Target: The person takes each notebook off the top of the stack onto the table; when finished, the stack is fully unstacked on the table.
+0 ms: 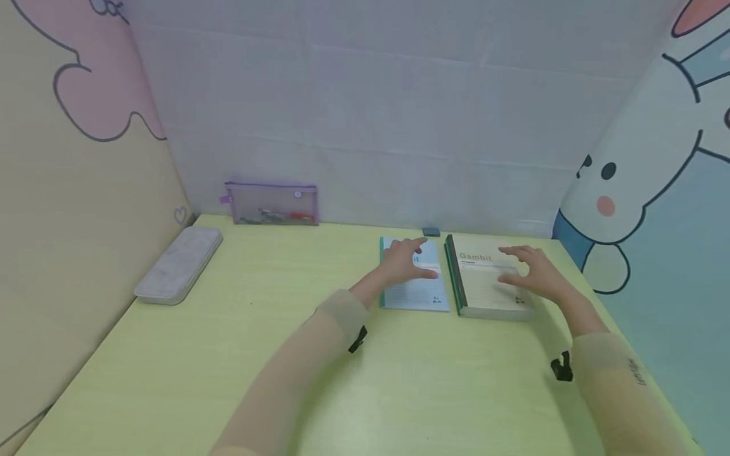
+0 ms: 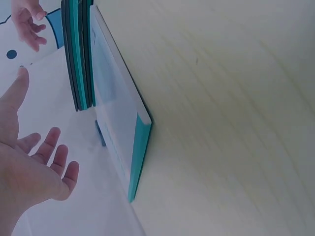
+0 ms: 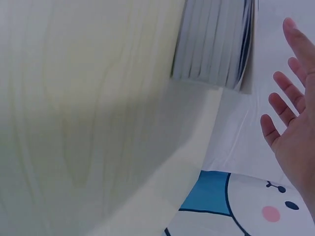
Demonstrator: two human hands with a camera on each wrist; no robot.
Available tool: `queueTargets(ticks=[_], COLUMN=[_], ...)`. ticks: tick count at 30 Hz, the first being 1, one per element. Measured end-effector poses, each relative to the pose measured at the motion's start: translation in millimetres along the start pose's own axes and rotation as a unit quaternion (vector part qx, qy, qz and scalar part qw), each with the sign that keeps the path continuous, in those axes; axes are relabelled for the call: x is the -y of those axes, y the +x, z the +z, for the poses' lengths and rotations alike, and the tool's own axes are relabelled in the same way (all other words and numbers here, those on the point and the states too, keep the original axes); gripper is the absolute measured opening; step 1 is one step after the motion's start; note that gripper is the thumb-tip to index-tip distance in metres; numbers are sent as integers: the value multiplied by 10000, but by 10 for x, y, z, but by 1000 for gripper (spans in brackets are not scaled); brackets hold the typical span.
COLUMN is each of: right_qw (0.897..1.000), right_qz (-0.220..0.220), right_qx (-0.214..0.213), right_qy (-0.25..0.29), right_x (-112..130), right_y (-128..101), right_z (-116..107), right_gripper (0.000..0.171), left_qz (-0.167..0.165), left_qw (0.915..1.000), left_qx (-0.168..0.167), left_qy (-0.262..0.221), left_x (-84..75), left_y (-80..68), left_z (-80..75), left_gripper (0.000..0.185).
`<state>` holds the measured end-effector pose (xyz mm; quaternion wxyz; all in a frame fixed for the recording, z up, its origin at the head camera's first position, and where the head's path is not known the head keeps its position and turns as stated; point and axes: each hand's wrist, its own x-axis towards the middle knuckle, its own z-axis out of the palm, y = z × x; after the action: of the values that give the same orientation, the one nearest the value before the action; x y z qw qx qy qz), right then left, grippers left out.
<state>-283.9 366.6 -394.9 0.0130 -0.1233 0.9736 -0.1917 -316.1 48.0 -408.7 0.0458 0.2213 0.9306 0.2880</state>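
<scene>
A pale blue notebook with a teal spine lies flat toward the back right of the table. Just right of it is a stack of notebooks; the cream top one reads "Gambit", and dark and green spines line its left side. My left hand hovers above the blue notebook, fingers spread and holding nothing. Over the right part of the stack hangs my right hand, thumb and fingers apart, also without anything in it. In the right wrist view, page edges of the stack show beside that hand.
A small dark blue block lies behind the notebooks. Against the back sheet leans a purple mesh pouch with pens inside. At the far left is a light grey case. Cartoon-printed panels flank the table.
</scene>
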Motion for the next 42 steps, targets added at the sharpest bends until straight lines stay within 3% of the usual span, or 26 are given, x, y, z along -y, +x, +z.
queueTargets(ticks=[9, 21, 28, 42], right_qw=[9965, 9930, 9913, 9956], right_qz=[490, 724, 906, 496], right_qx=[418, 614, 662, 407], right_qy=[542, 699, 687, 678], right_x=[-319, -375, -367, -414], right_y=[-114, -127, -134, -120], right_z=[115, 230, 227, 289], right_gripper=[93, 94, 95, 96], left_qz=[-57, -291, -412, -366], left_qw=[9997, 9984, 9983, 9964], left_qx=[-62, 401, 365, 712], left_qy=[-230, -285, -192, -274], left_x=[-276, -441, -537, -512], left_y=[25, 75, 85, 32], left_z=[286, 567, 631, 597], left_gripper=[98, 104, 106, 104])
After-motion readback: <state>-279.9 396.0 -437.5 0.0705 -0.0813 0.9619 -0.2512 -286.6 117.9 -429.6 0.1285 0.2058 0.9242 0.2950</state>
